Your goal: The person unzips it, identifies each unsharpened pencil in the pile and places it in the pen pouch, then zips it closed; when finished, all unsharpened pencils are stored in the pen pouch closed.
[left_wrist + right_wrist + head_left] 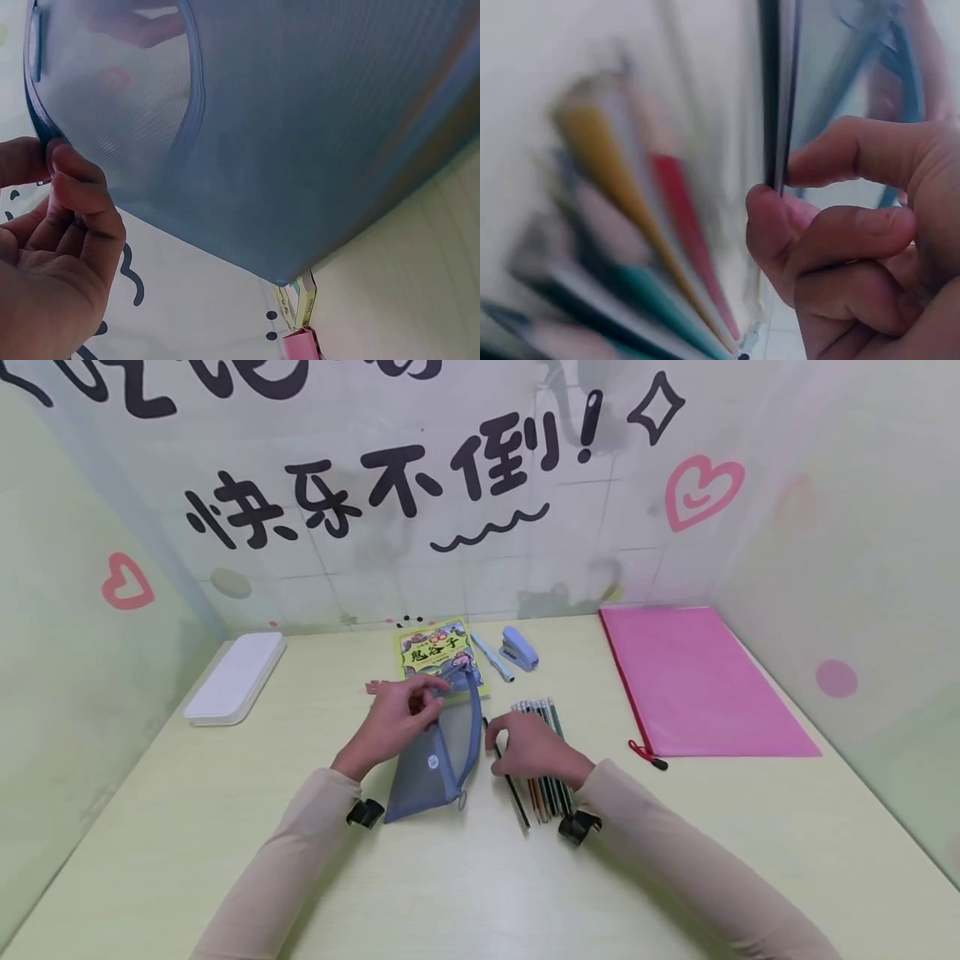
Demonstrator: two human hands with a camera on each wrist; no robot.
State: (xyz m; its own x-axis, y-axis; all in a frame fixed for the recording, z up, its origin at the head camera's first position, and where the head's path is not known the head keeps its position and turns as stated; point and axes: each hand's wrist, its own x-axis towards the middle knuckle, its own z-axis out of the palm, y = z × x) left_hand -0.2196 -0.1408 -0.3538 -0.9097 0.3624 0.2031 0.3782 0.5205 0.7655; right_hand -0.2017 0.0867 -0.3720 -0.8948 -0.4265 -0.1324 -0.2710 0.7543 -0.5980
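Note:
My left hand (397,718) pinches the upper edge of a blue-grey mesh zip pouch (420,781), whose zipped mouth gapes toward the right. In the left wrist view the thumb and fingertips of the left hand (64,247) grip the pouch's rim, and the mesh (247,172) is see-through. Between thumb and fingers, my right hand (531,745) pinches a dark pencil (517,802), its lower end pointing toward me. The right wrist view shows that pencil (775,90) upright in the fingers. Beside it lies a row of pencils (551,797), partly hidden under the right hand.
Behind the pouch lies a yellow book (420,639), with a light-blue pen (491,656) and a blue stapler (519,647) to its right. A white case (236,677) stands at the far left. At right is a pink zip folder (712,685).

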